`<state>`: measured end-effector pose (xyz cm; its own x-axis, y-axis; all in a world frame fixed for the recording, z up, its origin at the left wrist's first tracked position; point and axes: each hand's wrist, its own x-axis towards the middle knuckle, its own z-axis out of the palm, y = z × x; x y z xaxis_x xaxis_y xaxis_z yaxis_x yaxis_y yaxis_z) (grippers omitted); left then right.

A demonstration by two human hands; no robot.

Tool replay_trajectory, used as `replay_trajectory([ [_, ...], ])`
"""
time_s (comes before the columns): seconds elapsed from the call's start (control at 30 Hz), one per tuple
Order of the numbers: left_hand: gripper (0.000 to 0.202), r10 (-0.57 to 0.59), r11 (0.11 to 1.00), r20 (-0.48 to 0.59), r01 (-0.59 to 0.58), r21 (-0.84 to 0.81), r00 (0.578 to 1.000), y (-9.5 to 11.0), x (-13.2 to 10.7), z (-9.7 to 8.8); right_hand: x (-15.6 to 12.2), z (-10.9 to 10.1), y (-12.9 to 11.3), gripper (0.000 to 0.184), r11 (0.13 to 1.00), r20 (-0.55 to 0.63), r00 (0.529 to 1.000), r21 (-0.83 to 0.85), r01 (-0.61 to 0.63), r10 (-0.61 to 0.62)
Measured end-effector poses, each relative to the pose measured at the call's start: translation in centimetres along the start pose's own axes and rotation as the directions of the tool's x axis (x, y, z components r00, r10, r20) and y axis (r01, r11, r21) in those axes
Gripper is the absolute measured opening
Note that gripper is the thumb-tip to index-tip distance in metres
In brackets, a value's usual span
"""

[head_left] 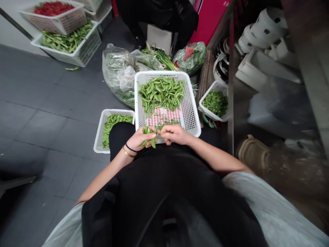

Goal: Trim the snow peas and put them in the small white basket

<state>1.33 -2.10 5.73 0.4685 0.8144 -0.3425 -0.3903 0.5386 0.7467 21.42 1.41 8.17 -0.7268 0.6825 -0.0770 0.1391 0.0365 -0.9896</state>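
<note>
My left hand (141, 138) is closed around a small bunch of green pea pods (149, 135) held over my lap. My right hand (174, 133) pinches the end of one of those pods, fingers pressed together, right beside the left hand. Both hands hover at the near rim of a big white perforated basket (191, 113) that holds a heap of pea pods (161, 92) at its far end. A smaller white basket (99, 135) with more green pods lies on the floor at my left knee.
A small white basket of chopped greens (215, 102) sits to the right. Plastic bags of vegetables (120, 73) lie behind the big basket. Far left are stacked baskets of red chillies (52, 8) and green beans (65, 40). A tan shoe (253, 152) is at right.
</note>
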Motion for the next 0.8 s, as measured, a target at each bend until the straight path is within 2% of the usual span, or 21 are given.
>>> replay_trajectory([
  [0.07, 0.034, -0.023, 0.999, 0.000, 0.023, 0.025, 1.000, 0.1, -0.1, -0.2, -0.2, -2.0, 0.5, 0.025, 0.999, -0.180, 0.983, 0.009, -0.043, 0.044],
  [0.1, 0.033, -0.034, 0.999, -0.008, 0.034, 0.032, 0.999, 0.2, -0.1, -0.4, -0.3, -3.0, 0.7, 0.027, 0.997, -0.248, 0.968, -0.047, -0.056, 0.043],
  [0.17, 0.031, -0.046, 0.998, -0.020, 0.046, 0.040, 0.999, 0.3, -0.1, -0.6, -0.5, -4.1, 0.8, 0.028, 0.953, -0.298, 0.954, -0.298, -0.062, -0.031],
  [0.2, 0.030, -0.053, 0.998, -0.017, 0.053, 0.045, 0.998, 0.3, -0.1, -0.6, -0.6, -4.2, 0.6, 0.028, 0.887, -0.274, 0.957, -0.459, -0.047, -0.091],
  [0.27, 0.029, -0.066, 0.996, -0.008, 0.066, 0.057, 0.998, 0.3, 0.1, -0.6, -0.7, -3.5, 0.1, 0.032, 0.690, -0.158, 0.969, -0.724, 0.019, -0.192],
  [0.33, 0.028, -0.074, 0.993, -0.006, 0.075, 0.092, 0.997, 0.4, 0.2, -0.5, -0.4, -2.1, -0.4, 0.035, 0.521, -0.004, 0.977, -0.846, 0.111, -0.215],
  [0.4, 0.028, -0.044, 0.976, -0.029, 0.050, 0.212, 0.999, 0.7, 0.1, -0.2, 0.0, -1.0, -0.5, 0.032, 0.456, 0.138, 0.973, -0.865, 0.209, -0.184],
  [0.47, 0.024, 0.065, 0.897, -0.043, -0.040, 0.441, 0.997, 1.2, -0.2, 0.3, 0.6, -0.6, -0.4, 0.033, 0.503, 0.231, 0.958, -0.815, 0.287, -0.173],
  [0.5, 0.021, 0.137, 0.823, -0.024, -0.101, 0.559, 0.990, 1.5, -0.5, 0.6, 0.8, -0.5, -0.4, 0.033, 0.571, 0.261, 0.950, -0.759, 0.312, -0.172],
  [0.57, 0.015, 0.243, 0.669, 0.052, -0.206, 0.714, 0.969, 2.0, -1.0, 1.4, 1.2, -0.6, -0.2, 0.033, 0.775, 0.289, 0.945, -0.560, 0.295, -0.151],
  [0.6, 0.013, 0.269, 0.630, 0.080, -0.238, 0.740, 0.960, 2.2, -1.2, 1.7, 1.3, -0.7, -0.1, 0.034, 0.875, 0.287, 0.949, -0.419, 0.243, -0.126],
  [0.63, 0.012, 0.293, 0.627, 0.077, -0.252, 0.737, 0.953, 2.3, -1.4, 1.9, 1.4, -0.7, 0.0, 0.036, 0.948, 0.276, 0.957, -0.270, 0.170, -0.093],
  [0.7, 0.014, 0.382, 0.703, -0.036, -0.265, 0.661, 0.923, 2.3, -1.5, 1.9, 1.4, -1.0, 0.7, 0.038, 0.999, 0.217, 0.976, -0.040, 0.022, -0.012],
  [0.73, 0.016, 0.444, 0.753, -0.134, -0.288, 0.592, 0.886, 2.3, -1.4, 1.6, 1.3, -1.3, 1.3, 0.040, 0.999, 0.178, 0.984, 0.005, -0.031, 0.030],
  [0.8, 0.017, 0.543, 0.817, -0.350, -0.386, 0.427, 0.763, 2.5, -1.0, 0.6, 1.2, -2.5, 2.6, 0.043, 0.991, 0.141, 0.982, -0.063, -0.115, 0.122],
])
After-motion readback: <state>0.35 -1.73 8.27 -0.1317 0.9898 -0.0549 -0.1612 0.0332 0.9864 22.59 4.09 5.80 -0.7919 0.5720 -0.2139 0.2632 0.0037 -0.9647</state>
